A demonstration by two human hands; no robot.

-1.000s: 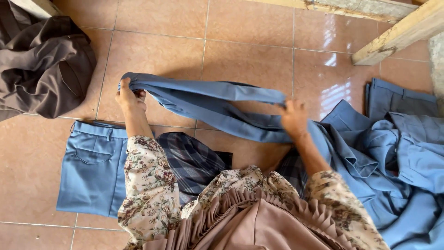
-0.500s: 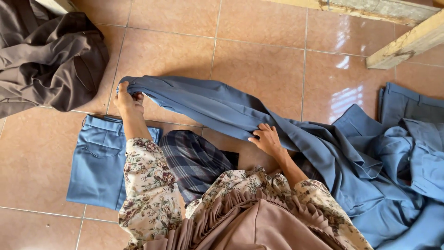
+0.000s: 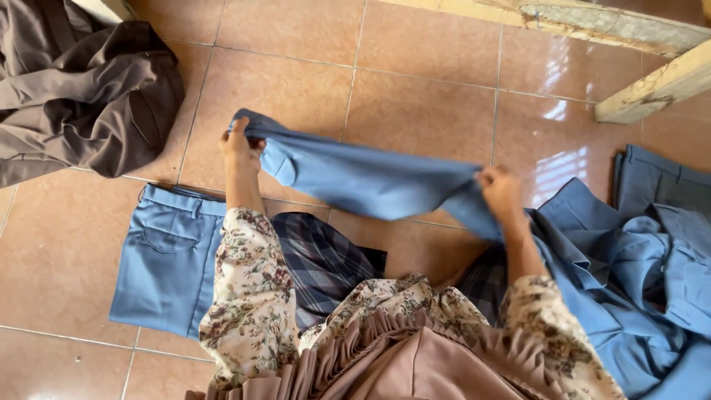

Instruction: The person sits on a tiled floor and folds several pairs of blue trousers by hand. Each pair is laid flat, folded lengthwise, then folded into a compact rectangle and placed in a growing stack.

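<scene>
A pair of blue trousers (image 3: 370, 178) is stretched level above the tiled floor (image 3: 415, 104), held taut between two hands. The left hand (image 3: 241, 144) grips the waistband end, fingers clenched around the bunched cloth, with a back pocket showing just beside it. The right hand (image 3: 502, 194) pinches the cloth further along, fingers closed on a gathered fold; past this hand the trouser legs run down into a heap of blue garments (image 3: 637, 289) lying on the floor at the right. Both forearms wear floral sleeves (image 3: 252, 296).

Below the stretched trousers, a dark plaid cloth (image 3: 326, 259) covers the person's legs, and a pleated brown cloth (image 3: 400, 363) fills the bottom edge of the view. To the left, a second pair of blue trousers (image 3: 167, 255) lies folded flat on the tiles, waistband toward the top, partly under the left sleeve. A pile of dark brown garments (image 3: 81, 89) sits in the upper left corner, well apart from the hands. Pale wooden beams (image 3: 652, 85) cross the upper right corner, and a folded grey-blue garment (image 3: 659, 185) lies just beside the heap.
</scene>
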